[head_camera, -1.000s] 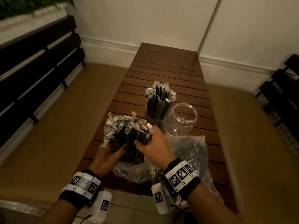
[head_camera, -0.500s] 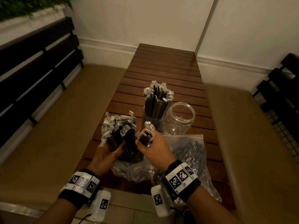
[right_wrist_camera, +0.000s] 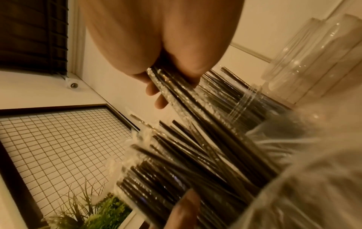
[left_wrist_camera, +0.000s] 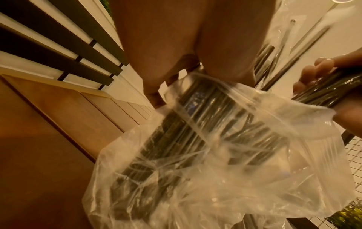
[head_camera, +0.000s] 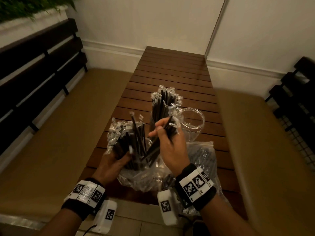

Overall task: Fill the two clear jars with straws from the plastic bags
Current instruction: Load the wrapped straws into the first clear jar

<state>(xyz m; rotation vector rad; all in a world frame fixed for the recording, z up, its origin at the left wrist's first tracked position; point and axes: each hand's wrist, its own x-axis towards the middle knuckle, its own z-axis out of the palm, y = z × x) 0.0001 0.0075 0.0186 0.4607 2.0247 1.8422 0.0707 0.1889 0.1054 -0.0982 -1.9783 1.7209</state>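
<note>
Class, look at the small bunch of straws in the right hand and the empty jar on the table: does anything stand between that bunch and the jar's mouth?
Nothing visible does. The right hand holds its straws just left of the empty jar, whose mouth is open, without a lid. The full jar stands left of it, beside the path rather than across it.

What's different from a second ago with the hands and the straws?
The right hand has split a few straws off the bundle and lifted them up toward the jars. The left hand still grips the rest over the plastic bag. The filled jar and empty jar have not moved.
</note>
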